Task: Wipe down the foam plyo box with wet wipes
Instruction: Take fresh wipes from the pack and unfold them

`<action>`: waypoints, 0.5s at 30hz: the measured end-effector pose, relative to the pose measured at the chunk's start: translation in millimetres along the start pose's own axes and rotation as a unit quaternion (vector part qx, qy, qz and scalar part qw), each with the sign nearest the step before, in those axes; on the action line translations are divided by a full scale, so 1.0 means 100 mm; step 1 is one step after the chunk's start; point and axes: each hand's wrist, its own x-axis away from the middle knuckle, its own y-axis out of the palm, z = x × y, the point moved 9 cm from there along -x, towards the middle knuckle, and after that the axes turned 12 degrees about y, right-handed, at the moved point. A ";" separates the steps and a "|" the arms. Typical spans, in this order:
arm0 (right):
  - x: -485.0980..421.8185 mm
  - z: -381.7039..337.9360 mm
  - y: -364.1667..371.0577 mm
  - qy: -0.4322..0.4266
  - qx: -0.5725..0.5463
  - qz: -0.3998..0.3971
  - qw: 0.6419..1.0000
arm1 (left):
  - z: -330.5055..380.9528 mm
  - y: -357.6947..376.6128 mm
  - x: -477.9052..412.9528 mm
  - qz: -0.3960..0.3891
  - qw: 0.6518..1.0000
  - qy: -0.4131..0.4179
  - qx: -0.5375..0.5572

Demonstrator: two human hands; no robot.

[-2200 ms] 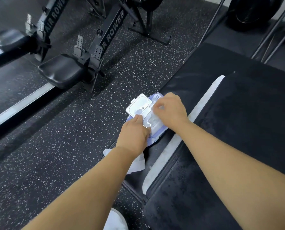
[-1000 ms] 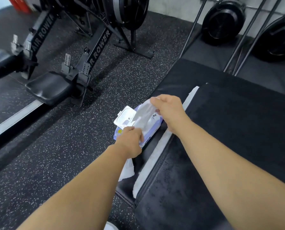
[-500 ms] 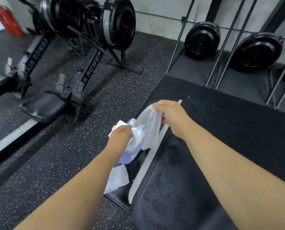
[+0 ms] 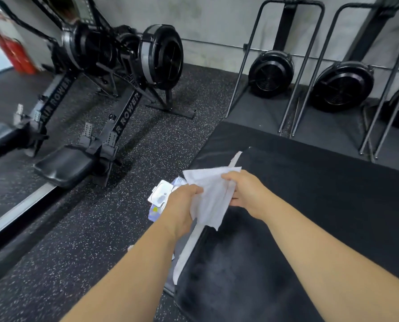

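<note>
Speckled gym floor [image 4: 77,240]; rowing machine [image 4: 129,112] lettered "ROWER"; wet wipe [image 4: 211,196] gripped by left hand [image 4: 182,205] and right hand [image 4: 247,194] at plyo box [image 4: 310,217] edge.

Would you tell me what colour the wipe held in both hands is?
The wipe is white; the head view shows it.
</note>
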 end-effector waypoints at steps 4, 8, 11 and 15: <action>0.02 0.26 -0.24 0.000 0.042 0.038 0.998 | -0.04 0.00 0.06 0.047 0.997 0.060 0.011; 0.08 0.46 -0.47 -0.019 0.067 0.069 0.995 | -0.19 0.00 0.19 0.123 0.987 0.103 -0.018; 0.13 0.54 -0.67 -0.052 0.073 0.083 0.993 | -0.27 0.08 0.29 0.131 0.979 0.144 -0.060; 0.22 0.65 -0.82 -0.094 0.126 0.056 0.986 | -0.33 0.19 0.45 0.083 0.974 0.186 -0.099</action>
